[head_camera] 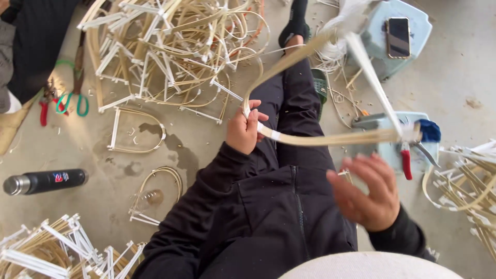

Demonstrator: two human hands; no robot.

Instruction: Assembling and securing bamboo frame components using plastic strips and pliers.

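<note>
right hand: nearest the camera, blurred, fingers spread apart, nothing gripped, held just under the strip.
left hand: fingers clamped around the bend of the strip, above the lap.
bamboo strip: pale tan, thin, flat, bent into a V at the left hand; white binding at the bend.
strip axis: one leg runs roughly level toward the right, the other rises up-right.
white strip: slanted, blurred, crossing toward the lower leg's far end.
stool: pale blue, beyond it.
</note>
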